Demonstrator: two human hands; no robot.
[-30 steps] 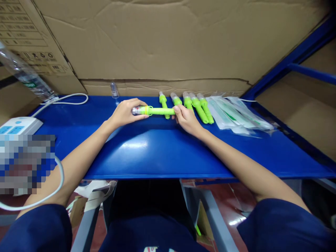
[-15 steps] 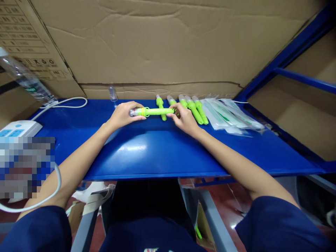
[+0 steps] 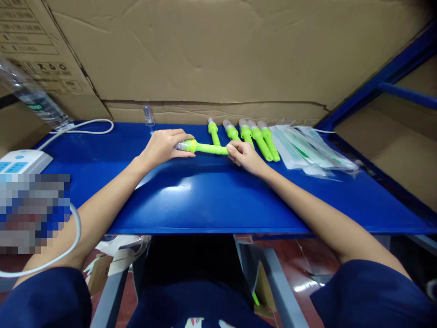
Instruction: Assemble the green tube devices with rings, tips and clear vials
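Note:
A lime-green stick [image 3: 210,149] with a clear cap and a yellow ring lies level between my hands, above the blue table [image 3: 191,200]. My left hand [image 3: 168,145] is wrapped round its capped end. At the plain right end, the fingers of my right hand [image 3: 241,154] pinch the tip. Behind them, several similar green sticks [image 3: 261,143] with clear caps lie side by side, the leftmost [image 3: 213,130] a little apart. A loose clear cap [image 3: 149,115] stands near the back edge.
Clear plastic sleeves [image 3: 303,148] lie at the back right. A white power strip [image 3: 25,161] with a cable and a clear bottle [image 3: 37,100] are at the left. Cardboard [image 3: 205,54] backs the table, and a blue frame bar [image 3: 406,98] runs at the right.
The view has shifted slightly. The held stick now tilts down a little to the right, and my right fingers have closed more tightly at its end. My left hand covers more of the cap.

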